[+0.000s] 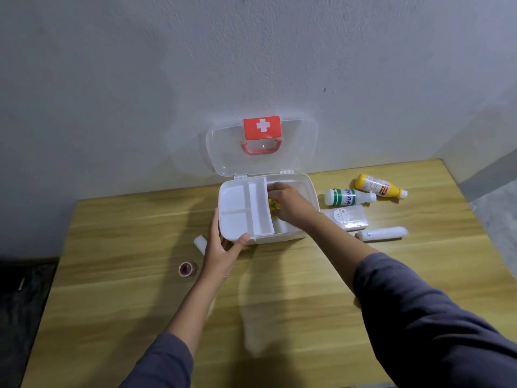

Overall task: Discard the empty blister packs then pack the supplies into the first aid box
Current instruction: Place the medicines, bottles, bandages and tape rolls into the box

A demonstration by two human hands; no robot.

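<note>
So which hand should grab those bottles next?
Probably the right hand: the white bottle and yellow bottle lie on its side of the box, while the left hand steadies the box's front corner.

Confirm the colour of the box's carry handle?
Red handle, seen through the clear open lid below the red cross label. Head view, the only one.

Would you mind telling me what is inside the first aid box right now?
The first aid box holds a white divided tray, its compartments bare. Beside it the right hand reaches into the lower section, over a small yellow-orange item. The hand hides whatever else lies there.
</note>
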